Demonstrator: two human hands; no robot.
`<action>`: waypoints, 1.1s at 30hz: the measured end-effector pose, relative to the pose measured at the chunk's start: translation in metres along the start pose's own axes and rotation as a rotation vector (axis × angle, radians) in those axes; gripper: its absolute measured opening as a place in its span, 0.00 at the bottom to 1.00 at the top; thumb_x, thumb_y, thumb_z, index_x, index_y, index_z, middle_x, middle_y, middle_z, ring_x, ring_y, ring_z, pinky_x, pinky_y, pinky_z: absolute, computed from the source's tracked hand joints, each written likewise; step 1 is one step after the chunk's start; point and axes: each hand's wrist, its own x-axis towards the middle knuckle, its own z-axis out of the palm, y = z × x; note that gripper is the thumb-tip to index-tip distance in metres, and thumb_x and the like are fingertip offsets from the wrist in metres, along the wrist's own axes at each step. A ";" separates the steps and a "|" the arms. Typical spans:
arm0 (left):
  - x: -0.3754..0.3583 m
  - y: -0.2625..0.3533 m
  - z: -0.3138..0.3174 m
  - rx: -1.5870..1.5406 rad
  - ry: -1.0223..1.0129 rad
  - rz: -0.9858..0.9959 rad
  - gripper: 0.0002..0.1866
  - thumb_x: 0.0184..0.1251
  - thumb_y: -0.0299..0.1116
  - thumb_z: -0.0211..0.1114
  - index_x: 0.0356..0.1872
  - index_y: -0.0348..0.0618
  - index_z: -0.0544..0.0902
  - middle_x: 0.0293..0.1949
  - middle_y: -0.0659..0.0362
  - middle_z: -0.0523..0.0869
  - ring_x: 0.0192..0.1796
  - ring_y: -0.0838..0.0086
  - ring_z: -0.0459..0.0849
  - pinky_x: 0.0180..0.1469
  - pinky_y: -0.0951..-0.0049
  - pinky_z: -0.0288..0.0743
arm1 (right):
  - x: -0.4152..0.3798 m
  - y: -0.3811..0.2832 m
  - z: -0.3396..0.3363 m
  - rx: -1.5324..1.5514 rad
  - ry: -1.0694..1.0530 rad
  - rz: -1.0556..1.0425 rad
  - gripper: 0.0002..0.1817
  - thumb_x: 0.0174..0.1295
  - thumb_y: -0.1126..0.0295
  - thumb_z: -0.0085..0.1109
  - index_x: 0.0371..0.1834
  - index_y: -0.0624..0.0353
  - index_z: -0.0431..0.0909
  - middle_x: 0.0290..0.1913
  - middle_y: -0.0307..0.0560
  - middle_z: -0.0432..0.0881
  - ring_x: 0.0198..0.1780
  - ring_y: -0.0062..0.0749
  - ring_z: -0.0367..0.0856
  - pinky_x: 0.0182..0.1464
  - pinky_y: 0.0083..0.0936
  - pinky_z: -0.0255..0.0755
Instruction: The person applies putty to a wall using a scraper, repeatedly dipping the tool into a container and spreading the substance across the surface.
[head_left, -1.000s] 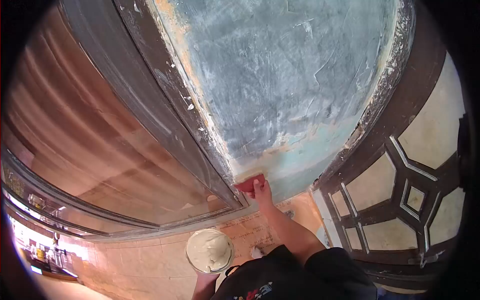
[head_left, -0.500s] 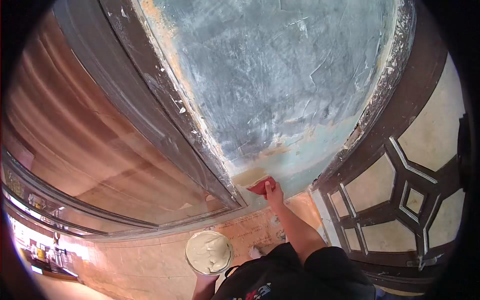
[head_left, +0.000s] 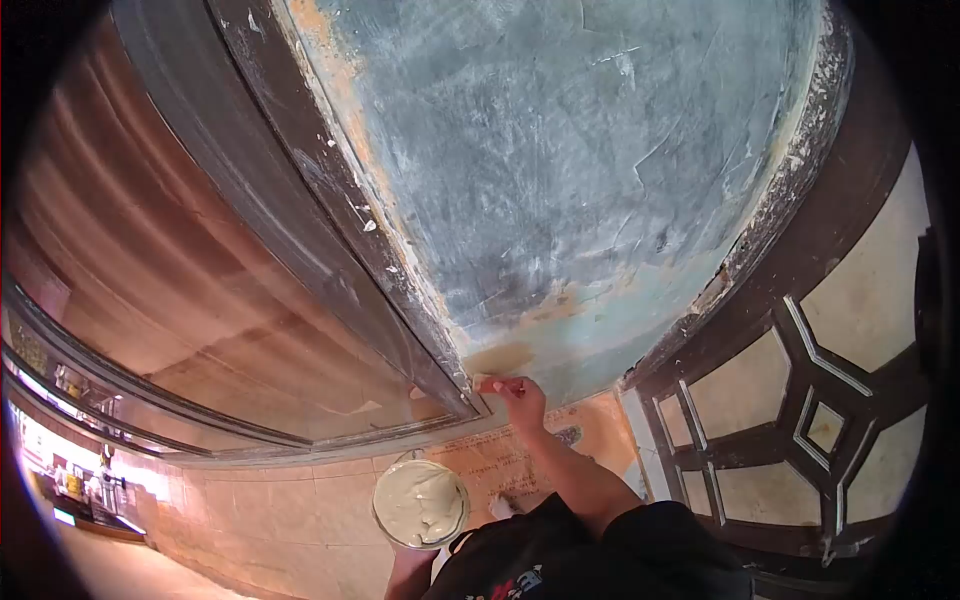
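My right hand (head_left: pixel 522 400) is closed round a red putty spreader (head_left: pixel 488 384). The spreader is at the lower left corner of the blue-grey wall panel (head_left: pixel 530 190), close against the dark wooden frame (head_left: pixel 375 290). A damp beige smear of putty (head_left: pixel 503 357) lies on the wall just above it. Low in the view, my left hand (head_left: pixel 410 560) supports a round tub (head_left: pixel 466 515) of creamy putty (head_left: pixel 420 502) from below; most of its fingers are hidden under the tub.
A glazed window with a reddish-brown curtain (head_left: pixel 190 270) behind it fills the left. To the right stands a dark door (head_left: pixel 790 430) with pale panels. Brown printed sheeting (head_left: pixel 480 470) covers the floor by a foot (head_left: pixel 503 507). Bottles and items (head_left: pixel 95 490) stand at far left.
My right hand has moved left with the spreader, from the beige patch to the frame's edge, and the spreader has turned. The tub in my left hand has hardly moved.
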 end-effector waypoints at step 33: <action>0.011 -0.007 -0.041 -0.317 0.000 -0.185 0.36 0.60 0.32 0.73 0.68 0.41 0.66 0.62 0.53 0.76 0.61 0.65 0.78 0.63 0.59 0.75 | -0.018 0.022 -0.004 -0.357 0.158 0.001 0.23 0.57 0.51 0.70 0.28 0.64 0.77 0.25 0.54 0.79 0.29 0.47 0.79 0.34 0.38 0.72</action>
